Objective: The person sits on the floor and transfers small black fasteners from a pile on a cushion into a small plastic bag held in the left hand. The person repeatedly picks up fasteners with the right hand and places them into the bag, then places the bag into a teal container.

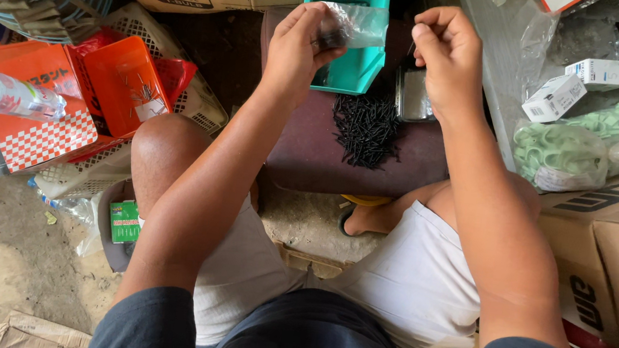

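A small clear plastic bag [354, 25], with something dark gathered at its neck, is being pinched shut-fisted by the left hand [299, 44] in the upper middle of the frame, just in front of a teal plastic bin [349, 72]. The right hand [446, 55] is being held beside it, a little to the right, with its fingers curled in and thumb pressed to fingertips; whether anything is being gripped there cannot be told.

Below the two hands, in the centre of the frame, a loose heap of small black screws [367, 130] is being kept on a dark maroon flat surface [311, 159]. A small clear plastic box [414, 97] is lying just beside the heap, under the right wrist. At the left of the frame orange plastic trays [118, 84] are resting in a white mesh basket [199, 103]. At the right, bags of pale green plastic clips [592, 144] and small white cartons [555, 98] are lying.
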